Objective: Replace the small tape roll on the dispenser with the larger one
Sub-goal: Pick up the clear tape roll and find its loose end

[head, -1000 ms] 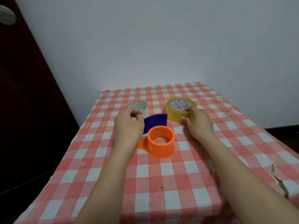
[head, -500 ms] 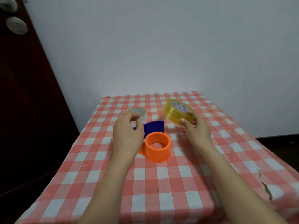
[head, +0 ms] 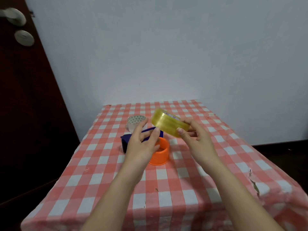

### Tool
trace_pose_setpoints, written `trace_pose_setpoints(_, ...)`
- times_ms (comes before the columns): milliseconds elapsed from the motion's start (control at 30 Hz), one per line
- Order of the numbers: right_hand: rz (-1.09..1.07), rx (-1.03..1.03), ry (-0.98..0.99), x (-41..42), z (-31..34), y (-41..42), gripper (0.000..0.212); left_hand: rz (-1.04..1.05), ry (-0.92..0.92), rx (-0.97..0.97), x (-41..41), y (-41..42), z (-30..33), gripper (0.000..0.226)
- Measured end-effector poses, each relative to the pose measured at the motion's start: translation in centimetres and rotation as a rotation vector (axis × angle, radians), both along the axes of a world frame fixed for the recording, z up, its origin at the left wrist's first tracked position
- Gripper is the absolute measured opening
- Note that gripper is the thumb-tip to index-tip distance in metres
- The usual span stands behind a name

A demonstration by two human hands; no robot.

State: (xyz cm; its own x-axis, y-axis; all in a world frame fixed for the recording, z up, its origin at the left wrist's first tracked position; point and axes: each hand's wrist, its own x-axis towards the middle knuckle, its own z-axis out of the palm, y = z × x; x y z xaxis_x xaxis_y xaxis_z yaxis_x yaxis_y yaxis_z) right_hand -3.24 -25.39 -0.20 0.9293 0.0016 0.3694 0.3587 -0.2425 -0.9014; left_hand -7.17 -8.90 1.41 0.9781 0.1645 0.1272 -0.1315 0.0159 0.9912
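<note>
now the right hand holds the big yellow tape roll up off the desk, thumb on its near face and fingers curled round the far rim, so the roll tilts with its flat side turned partly toward the person. held that way, its hole can be lined up with the orange spool, which stands upright on the checked cloth just below and a little left of the roll, open end up. my guess is the roll is meant to drop over that spool.

the left hand hovers over the dark blue dispenser body, fingers straight and spread, gripping nothing; its fingertips reach up close to the roll's lower edge, probably to steady or guide it, though whether they touch the tape is hard to tell from this angle. the hand covers much of the blue part, so how it joins the spool is not visible.

the small clear tape roll lies flat on the desk behind the left hand, apart from the spool, so it looks already taken off and parked out of the way. what remains, as i judge it, is seating the yellow roll squarely; a tilted approach could catch on the spool's rim.
</note>
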Motion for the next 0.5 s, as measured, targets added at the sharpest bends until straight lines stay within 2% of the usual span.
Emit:
trace_pose_setpoints(67,0.039,0.012,0.004,-0.9,0.1,0.3,0.025,-0.056,0.000,-0.097,-0.2,0.2,0.0,0.076)
trace_pose_setpoints(133,0.072,0.012,0.012,-1.7,0.1,0.6,0.026,-0.097,-0.012,-0.169,-0.5,0.3,0.1,0.079)
trace_pose_setpoints(333,0.125,0.014,-0.006,-2.5,-0.1,1.4,0.027,-0.098,-0.032,-0.395,-0.5,0.8,-0.3,0.060)
trace_pose_setpoints(500,0.091,0.195,0.023,-1.9,0.3,1.6,0.023,-0.130,0.008,-0.623,-0.1,1.7,0.2,0.057)
